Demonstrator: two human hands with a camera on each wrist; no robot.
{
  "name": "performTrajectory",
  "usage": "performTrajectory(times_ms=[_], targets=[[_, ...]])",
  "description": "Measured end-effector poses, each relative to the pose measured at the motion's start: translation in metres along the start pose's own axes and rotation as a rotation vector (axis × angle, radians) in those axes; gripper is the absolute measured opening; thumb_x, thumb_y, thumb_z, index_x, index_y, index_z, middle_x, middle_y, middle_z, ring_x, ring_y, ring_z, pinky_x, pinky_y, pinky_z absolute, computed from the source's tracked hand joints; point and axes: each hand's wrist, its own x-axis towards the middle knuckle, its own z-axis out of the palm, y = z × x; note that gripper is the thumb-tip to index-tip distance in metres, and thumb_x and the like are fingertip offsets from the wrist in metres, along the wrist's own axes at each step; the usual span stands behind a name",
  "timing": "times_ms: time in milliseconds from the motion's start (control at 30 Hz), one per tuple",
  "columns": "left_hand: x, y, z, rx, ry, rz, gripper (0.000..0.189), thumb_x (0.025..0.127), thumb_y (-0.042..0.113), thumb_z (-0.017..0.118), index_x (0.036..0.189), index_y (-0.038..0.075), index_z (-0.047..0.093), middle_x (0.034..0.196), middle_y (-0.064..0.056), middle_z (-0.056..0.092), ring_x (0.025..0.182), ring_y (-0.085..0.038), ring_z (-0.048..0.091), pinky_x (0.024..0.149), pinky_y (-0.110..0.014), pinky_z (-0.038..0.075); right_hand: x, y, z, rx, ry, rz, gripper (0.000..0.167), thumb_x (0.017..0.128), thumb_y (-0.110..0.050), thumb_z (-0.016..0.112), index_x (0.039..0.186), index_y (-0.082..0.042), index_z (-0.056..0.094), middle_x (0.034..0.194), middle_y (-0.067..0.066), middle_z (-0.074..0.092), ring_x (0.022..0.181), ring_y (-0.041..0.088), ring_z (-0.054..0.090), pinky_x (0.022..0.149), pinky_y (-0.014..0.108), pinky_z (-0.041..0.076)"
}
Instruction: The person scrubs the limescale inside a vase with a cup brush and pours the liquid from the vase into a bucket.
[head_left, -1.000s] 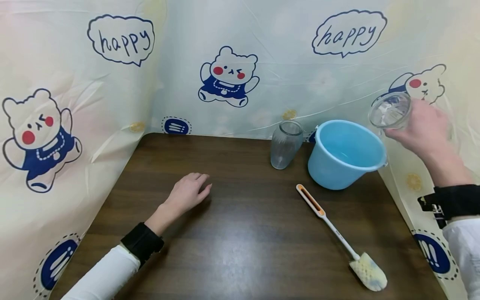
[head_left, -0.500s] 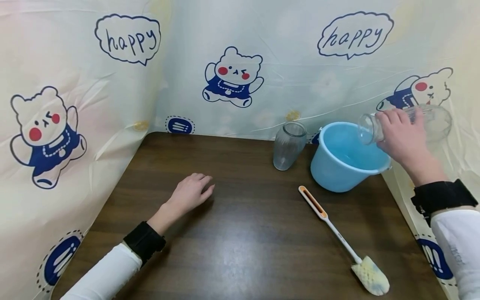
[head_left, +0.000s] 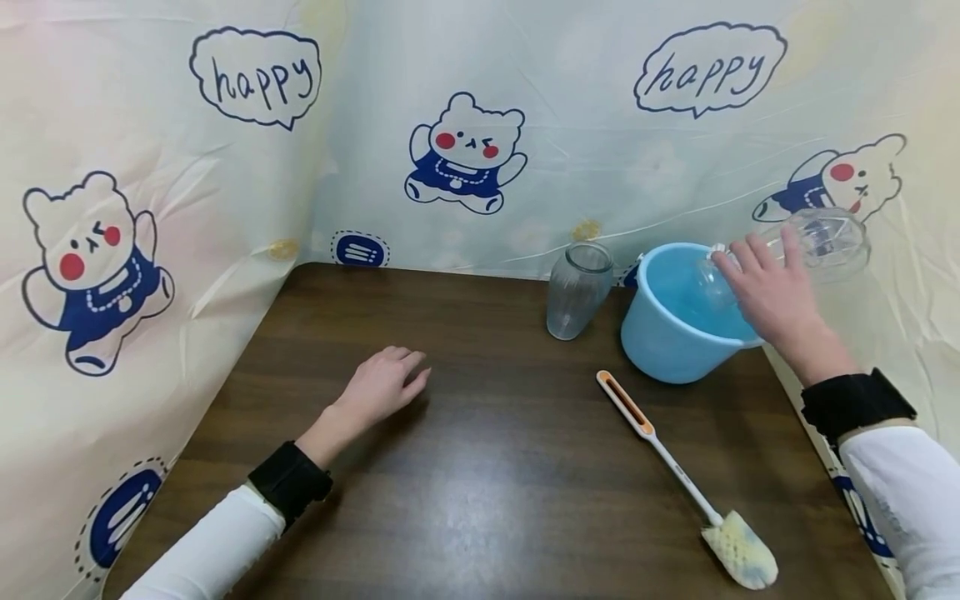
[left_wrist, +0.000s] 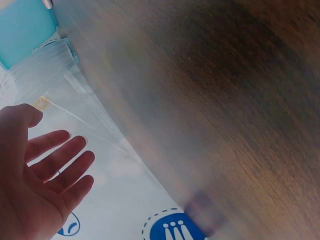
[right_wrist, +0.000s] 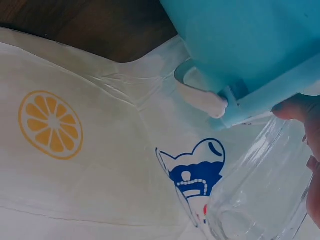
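Note:
My right hand (head_left: 776,292) grips a clear glass vase (head_left: 832,242) near its neck. The vase lies tilted almost on its side, its mouth over the opening of a light blue bucket (head_left: 652,346) and its base off to the right. In the right wrist view the glass body (right_wrist: 250,190) slants down from the bucket's rim (right_wrist: 280,87), with the thumb on the glass. Above the brown table my left hand (head_left: 382,383) holds nothing, its fingers relaxed; the left wrist view shows its spread fingers (left_wrist: 65,162). A second glass vase (head_left: 576,292) stands upright left of the bucket.
A long-handled sponge brush (head_left: 678,471) lies diagonally on the brown table (head_left: 480,467) in front of the bucket. Printed cloth (head_left: 585,150) hangs at the back and both sides. The bucket's white handle end (right_wrist: 202,100) shows beside its rim.
My right hand has swung the vase from beyond the bucket's right side, tipped its mouth leftward and moved it left and slightly lower over the bucket. The left hand has stayed put.

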Motion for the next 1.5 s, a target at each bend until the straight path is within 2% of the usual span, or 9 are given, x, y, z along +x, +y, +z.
performTrajectory(times_ms=[233, 467, 667, 900, 1033, 1133, 1267, 1367, 1500], targets=[[0.001, 0.003, -0.002, -0.017, -0.012, 0.0, 0.033, 0.101, 0.026, 0.068, 0.122, 0.001, 0.073, 0.114, -0.016, 0.074, 0.103, -0.032, 0.069, 0.088, -0.05, 0.058, -0.003, -0.011, 0.004, -0.059, -0.013, -0.033, 0.09, 0.071, 0.014, 0.085, 0.149, -0.007, 0.047, 0.151, 0.03, 0.042, 0.147, 0.05, 0.023, 0.123, 0.061, -0.011], [0.004, 0.002, -0.004, -0.019, -0.018, -0.005, 0.032, 0.102, 0.026, 0.067, 0.122, 0.001, 0.072, 0.115, -0.016, 0.074, 0.105, -0.033, 0.069, 0.09, -0.051, 0.058, -0.003, -0.016, 0.002, -0.026, 0.009, 0.005, 0.086, 0.074, 0.013, 0.082, 0.149, -0.009, 0.046, 0.151, 0.03, 0.041, 0.146, 0.051, 0.024, 0.122, 0.062, -0.012], [0.006, 0.003, -0.003, -0.03, -0.014, -0.006, 0.035, 0.103, 0.028, 0.066, 0.124, 0.001, 0.071, 0.117, -0.017, 0.073, 0.107, -0.035, 0.069, 0.091, -0.052, 0.057, -0.003, -0.016, -0.005, 0.06, 0.128, 0.042, 0.066, 0.086, 0.009, 0.072, 0.146, -0.005, 0.047, 0.144, 0.031, 0.045, 0.142, 0.049, 0.03, 0.123, 0.065, -0.005], [0.006, 0.004, 0.002, -0.035, -0.002, -0.003, 0.033, 0.102, 0.027, 0.066, 0.122, 0.001, 0.072, 0.116, -0.017, 0.073, 0.106, -0.034, 0.069, 0.089, -0.051, 0.058, -0.008, -0.019, -0.02, 0.136, 0.228, 0.084, 0.078, 0.074, 0.004, 0.082, 0.143, -0.002, 0.047, 0.144, 0.029, 0.048, 0.142, 0.048, 0.033, 0.124, 0.065, 0.001], [0.008, 0.004, 0.003, -0.033, 0.012, 0.011, 0.032, 0.102, 0.025, 0.066, 0.121, 0.001, 0.072, 0.115, -0.016, 0.073, 0.106, -0.034, 0.069, 0.089, -0.051, 0.058, -0.011, -0.025, -0.034, 0.173, 0.332, 0.091, 0.078, 0.07, 0.005, 0.084, 0.14, 0.0, 0.049, 0.141, 0.028, 0.052, 0.138, 0.047, 0.038, 0.124, 0.065, 0.007], [0.009, 0.004, 0.002, -0.032, 0.02, 0.014, 0.031, 0.102, 0.025, 0.067, 0.121, 0.001, 0.072, 0.115, -0.016, 0.073, 0.105, -0.034, 0.069, 0.089, -0.051, 0.058, -0.014, -0.032, -0.046, 0.202, 0.4, 0.096, 0.085, 0.066, 0.004, 0.089, 0.141, 0.0, 0.048, 0.14, 0.028, 0.053, 0.136, 0.047, 0.04, 0.123, 0.064, 0.012], [0.009, 0.004, 0.001, -0.037, 0.011, 0.007, 0.032, 0.102, 0.026, 0.067, 0.122, 0.001, 0.072, 0.116, -0.017, 0.072, 0.105, -0.034, 0.069, 0.089, -0.051, 0.058, -0.019, -0.043, -0.062, 0.251, 0.461, 0.117, 0.092, 0.062, 0.002, 0.092, 0.143, 0.0, 0.048, 0.139, 0.028, 0.054, 0.135, 0.047, 0.043, 0.122, 0.063, 0.017], [0.009, 0.003, 0.001, -0.029, 0.002, 0.005, 0.034, 0.102, 0.027, 0.066, 0.123, 0.001, 0.072, 0.116, -0.017, 0.073, 0.105, -0.034, 0.069, 0.09, -0.051, 0.057, -0.022, -0.054, -0.073, 0.293, 0.496, 0.155, 0.09, 0.065, -0.001, 0.092, 0.144, -0.001, 0.048, 0.139, 0.027, 0.056, 0.133, 0.046, 0.046, 0.119, 0.061, 0.024], [0.01, 0.004, 0.001, -0.016, 0.014, 0.009, 0.034, 0.102, 0.026, 0.067, 0.123, 0.0, 0.072, 0.115, -0.017, 0.073, 0.105, -0.035, 0.07, 0.092, -0.053, 0.056, -0.023, -0.07, -0.085, 0.386, 0.562, 0.195, 0.079, 0.074, -0.013, 0.086, 0.144, -0.003, 0.051, 0.137, 0.025, 0.059, 0.126, 0.047, 0.05, 0.108, 0.06, 0.034]])
